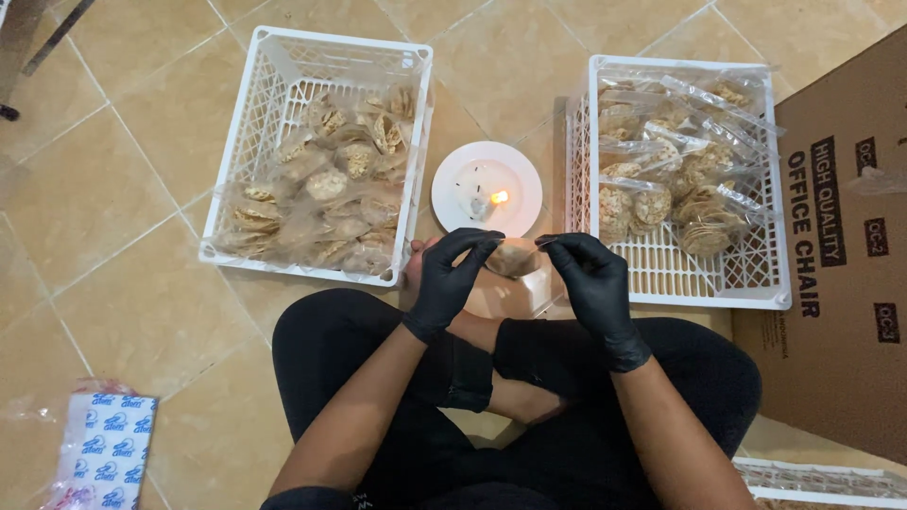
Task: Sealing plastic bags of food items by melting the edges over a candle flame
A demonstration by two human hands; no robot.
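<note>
Carefully, I pinched the small clear cracker bag (pixel 513 257) taut between my gloved left hand (pixel 452 276) and right hand (pixel 590 283), its open edge just short of the candle flame (pixel 499 196).

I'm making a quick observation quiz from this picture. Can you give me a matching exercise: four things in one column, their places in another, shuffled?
Things:
1. candle
2. left crate
3. cardboard box
4. clear bag of crackers

Places:
A. far right edge of the view
B. between the left hand and right hand
C. on the white plate
D. left of the plate, on the tiled floor

Pairs: 1-C, 2-D, 3-A, 4-B
</note>
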